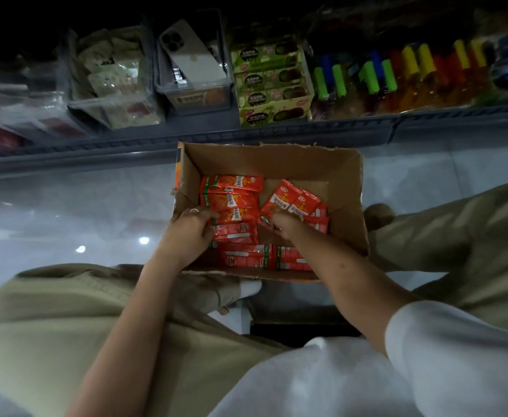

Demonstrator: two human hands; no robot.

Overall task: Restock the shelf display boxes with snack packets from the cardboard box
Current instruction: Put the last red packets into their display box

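An open cardboard box (277, 159) sits on the floor between my knees, holding several red snack packets (234, 194). My left hand (186, 233), with a ring on one finger, curls over a stack of packets at the box's left side. My right hand (283, 224) reaches into the middle of the box, fingers closed around loose red packets (292, 200) there. On the shelf beyond stands a clear display box (197, 99), and a green display box (272, 85) of dark-labelled packets is beside it.
A phone (191, 55) lies in the clear display box. Another clear bin (111, 82) with pale packets stands left of it. Lighters with coloured caps (397, 73) fill the shelf's right. The shelf's grey edge (216, 136) runs just past the cardboard box. Glossy floor spreads left.
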